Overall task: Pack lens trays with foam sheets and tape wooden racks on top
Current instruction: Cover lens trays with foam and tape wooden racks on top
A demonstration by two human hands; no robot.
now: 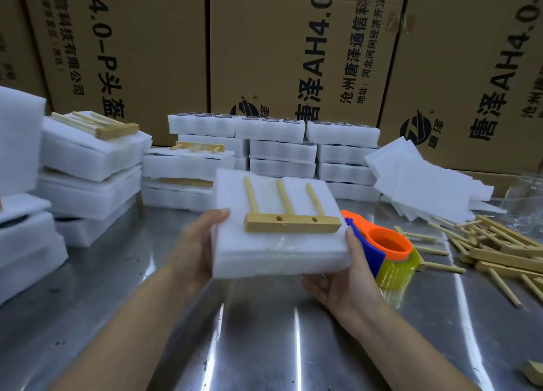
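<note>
Before us, the foam pack sits between our left hand and right hand, a wooden rack on top. Just right lies our tape dispenser, loose racks farther right, foam sheets behind them. Tray stacks stand behind, cartons beyond.

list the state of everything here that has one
foam pack: lifted off the table, clear tape on it
wooden rack: flat on the pack, pegs pointing away
left hand: grips pack's left edge
right hand: holds pack's right side from below
tape dispenser: lying on table, unheld
loose racks: piled on table, right
</note>
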